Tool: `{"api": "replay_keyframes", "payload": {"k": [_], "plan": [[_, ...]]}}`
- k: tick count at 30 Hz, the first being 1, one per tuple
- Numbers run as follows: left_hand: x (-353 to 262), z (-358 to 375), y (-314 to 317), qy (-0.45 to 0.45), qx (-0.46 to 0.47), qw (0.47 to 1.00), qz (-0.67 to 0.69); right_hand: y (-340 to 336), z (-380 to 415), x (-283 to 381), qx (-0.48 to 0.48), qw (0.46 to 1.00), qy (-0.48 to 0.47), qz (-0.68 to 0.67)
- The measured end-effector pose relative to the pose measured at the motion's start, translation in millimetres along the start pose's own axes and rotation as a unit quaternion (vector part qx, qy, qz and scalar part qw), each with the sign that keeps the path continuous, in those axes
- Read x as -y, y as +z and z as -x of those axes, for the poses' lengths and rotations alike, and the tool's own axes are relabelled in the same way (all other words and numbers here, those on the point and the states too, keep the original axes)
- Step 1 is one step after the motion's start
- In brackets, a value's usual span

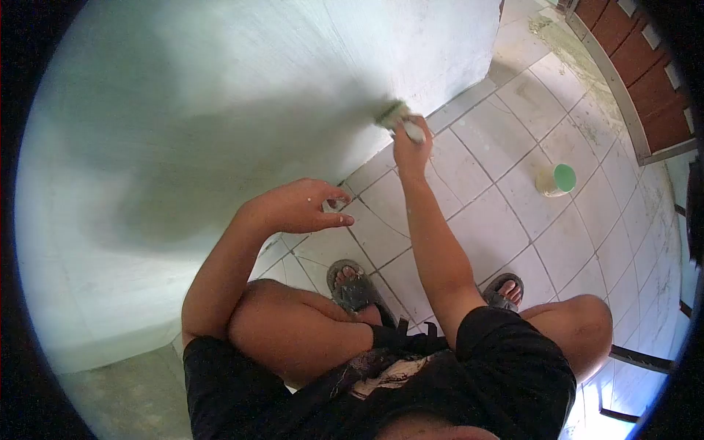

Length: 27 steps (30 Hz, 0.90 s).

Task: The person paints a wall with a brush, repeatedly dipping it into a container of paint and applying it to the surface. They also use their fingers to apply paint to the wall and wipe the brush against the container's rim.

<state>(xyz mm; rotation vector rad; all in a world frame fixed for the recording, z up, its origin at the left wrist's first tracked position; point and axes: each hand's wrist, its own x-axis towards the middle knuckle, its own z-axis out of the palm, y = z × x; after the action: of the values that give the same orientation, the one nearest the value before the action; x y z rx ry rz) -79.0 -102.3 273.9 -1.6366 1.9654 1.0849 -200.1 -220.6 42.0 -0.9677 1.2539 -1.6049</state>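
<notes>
Green-topped cup (556, 180) on white floor tiles (506, 220) — brown door (645, 81) beyond.

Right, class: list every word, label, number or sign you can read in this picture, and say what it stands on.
None can be read. The pale green painted wall, the white floor tiles, the small cream paint pot with green inside and the paintbrush in the right hand show no lettering.

Pale green wall (220, 110), green-lidded cup (556, 180)
</notes>
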Motion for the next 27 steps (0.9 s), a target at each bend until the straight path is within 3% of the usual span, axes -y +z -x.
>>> {"api": "replay_keyframes", "payload": {"k": [4, 5, 10, 12, 14, 18, 21, 23, 26, 27], "plan": [[2.1, -1.0, 0.5, 0.004, -0.010, 1.000, -0.004, 28.7, -13.0, 125.3, 0.001, 0.964, 0.038, -0.264], [3.7, -3.8, 1.8, 0.003, -0.003, 1.000, 0.005, 29.0, -17.0, 145.2, 0.004, 0.946, 0.001, -0.323], [6.8, -7.7, 5.5, 0.003, 0.007, 1.000, 0.003, 14.9, -24.7, 140.1, 0.059, 0.905, -0.024, -0.420], [7.4, -7.9, 5.0, 0.015, 0.001, 1.000, 0.000, 7.2, -14.7, 76.3, 0.081, 0.948, -0.024, -0.308], [4.2, -5.9, 4.0, 0.014, 0.004, 1.000, 0.013, -0.5, 3.9, 11.1, 0.062, 0.963, 0.056, -0.255], [3.0, -6.6, 5.9, 0.018, 0.019, 1.000, -0.002, -25.0, 14.7, -71.7, 0.032, 0.983, 0.105, -0.148], [6.0, -7.6, 8.4, 0.049, 0.007, 0.999, -0.007, -47.8, 2.9, -87.0, 0.051, 0.987, 0.127, -0.085], [-1.6, -2.3, 3.1, 0.023, 0.020, 1.000, 0.004, -54.6, -0.5, -87.8, 0.067, 0.986, 0.147, 0.046], [-5.9, -0.1, -2.4, 0.012, 0.019, 1.000, -0.008, -17.0, -5.6, -75.3, 0.080, 0.995, 0.053, -0.006], [-6.6, -0.1, -3.4, 0.011, 0.017, 1.000, -0.006, -1.2, -7.3, -48.1, 0.071, 0.995, 0.061, -0.032]]}}
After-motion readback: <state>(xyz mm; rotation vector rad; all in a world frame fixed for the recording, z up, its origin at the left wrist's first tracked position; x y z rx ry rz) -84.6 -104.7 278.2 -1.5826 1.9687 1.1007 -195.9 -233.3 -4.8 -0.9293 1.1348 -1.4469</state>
